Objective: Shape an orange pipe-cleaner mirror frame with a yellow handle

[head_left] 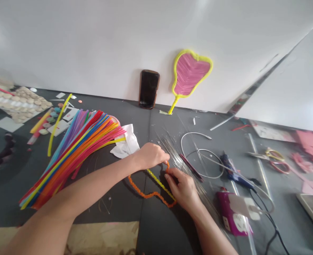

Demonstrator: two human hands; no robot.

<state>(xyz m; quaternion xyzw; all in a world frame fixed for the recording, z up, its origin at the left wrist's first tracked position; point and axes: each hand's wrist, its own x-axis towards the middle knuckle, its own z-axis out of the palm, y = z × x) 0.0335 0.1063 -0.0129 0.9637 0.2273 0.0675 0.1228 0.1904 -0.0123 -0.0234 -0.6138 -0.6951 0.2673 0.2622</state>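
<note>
An orange pipe cleaner [143,194], wavy and bent into a loop, lies low over the dark table. A yellow twisted pipe cleaner [159,182] crosses the inside of that loop. My left hand [153,155] pinches the upper end of the orange piece, fingers closed. Just below and to the right, my right hand [183,187] grips the same orange strand between thumb and fingers. Part of the loop is hidden behind my left wrist and right fingers. Left of my hands a large bundle of coloured pipe cleaners [74,156] rests on the table.
Thin metal wires [172,150] lie beside my right hand. Farther right are a glue gun [232,170], a purple power adapter [232,212] and scissors [271,157]. A phone [149,89] and a pink shape with yellow edging [190,74] lean on the wall.
</note>
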